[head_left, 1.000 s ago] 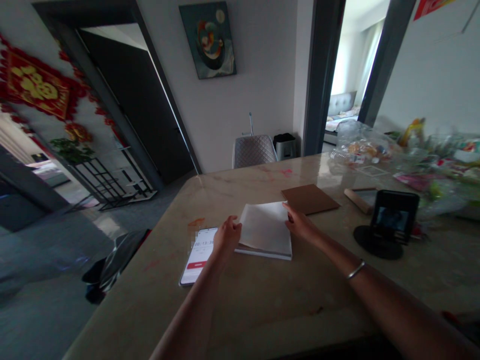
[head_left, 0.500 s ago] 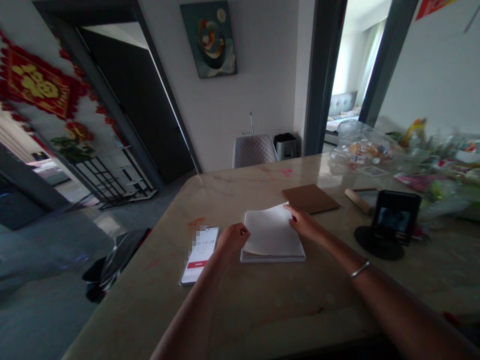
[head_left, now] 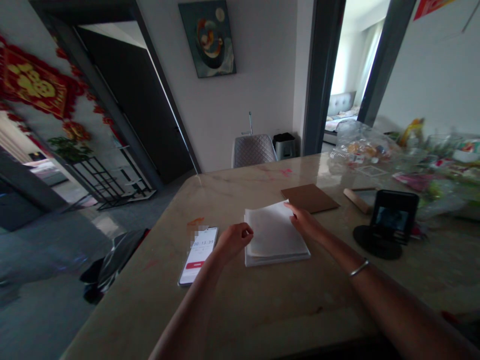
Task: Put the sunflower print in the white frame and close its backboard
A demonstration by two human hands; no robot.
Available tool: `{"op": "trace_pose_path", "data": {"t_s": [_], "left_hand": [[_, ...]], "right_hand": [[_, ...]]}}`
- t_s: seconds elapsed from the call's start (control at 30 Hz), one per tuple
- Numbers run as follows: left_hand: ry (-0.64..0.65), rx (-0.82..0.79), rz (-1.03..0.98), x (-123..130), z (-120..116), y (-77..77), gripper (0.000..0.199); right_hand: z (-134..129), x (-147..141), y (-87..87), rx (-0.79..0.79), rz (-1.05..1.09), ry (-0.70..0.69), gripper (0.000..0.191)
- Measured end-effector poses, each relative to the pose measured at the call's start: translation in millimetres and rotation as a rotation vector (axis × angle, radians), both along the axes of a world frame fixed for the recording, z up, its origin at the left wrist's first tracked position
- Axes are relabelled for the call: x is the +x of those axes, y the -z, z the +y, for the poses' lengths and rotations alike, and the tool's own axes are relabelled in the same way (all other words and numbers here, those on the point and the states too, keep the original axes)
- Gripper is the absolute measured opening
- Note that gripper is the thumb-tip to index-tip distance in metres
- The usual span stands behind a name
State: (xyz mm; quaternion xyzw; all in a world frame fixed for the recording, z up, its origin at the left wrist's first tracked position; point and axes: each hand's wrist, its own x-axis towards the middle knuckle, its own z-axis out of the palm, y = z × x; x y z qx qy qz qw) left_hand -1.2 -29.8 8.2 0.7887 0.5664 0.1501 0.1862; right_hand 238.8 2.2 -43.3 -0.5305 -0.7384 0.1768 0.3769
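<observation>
White paper stack lies flat on the bench, directly ahead, between both hands. Right hand: fingers extended and open, tips touching the stack's far right corner. Left hand: fingers loosely curled, holding nothing, just beside the stack's left edge, with a smartphone beneath the wrist side.

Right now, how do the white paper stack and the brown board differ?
The white paper stack is pale and thicker; the brown board is dark and thin. The right hand touches the stack, not the board. Both lie flat on the stone tabletop.
</observation>
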Motion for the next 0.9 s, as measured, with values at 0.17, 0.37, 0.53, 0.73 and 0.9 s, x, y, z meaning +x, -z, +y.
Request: {"op": "trace_pose_path", "data": {"t_s": [0.17, 0.37, 0.53, 0.73, 0.9], "left_hand": [[0.011, 0.013, -0.069, 1, -2, -2.3, 0.018], [0.026, -0.070, -0.072, 4, -5, -0.1, 0.018], [0.024, -0.129, -0.113, 7, -5, 4.9, 0.018], [0.016, -0.190, -0.144, 9, -5, 11.2, 0.019], [0.029, -0.194, -0.117, 9, -5, 13.4, 0.025]], "right_hand": [[-1, -1, -6.4, -0.017, 0.039, 0.046, 0.052], [-2, -1, -4.1, -0.034, 0.047, 0.030, 0.052], [4, 1, 1.5, -0.025, 0.029, 0.062, 0.055], [3, 2, -1.5, -0.058, -0.018, 0.064, 0.054], [0, 2, -4.5, -0.057, -0.035, 0.060, 0.055]]}}
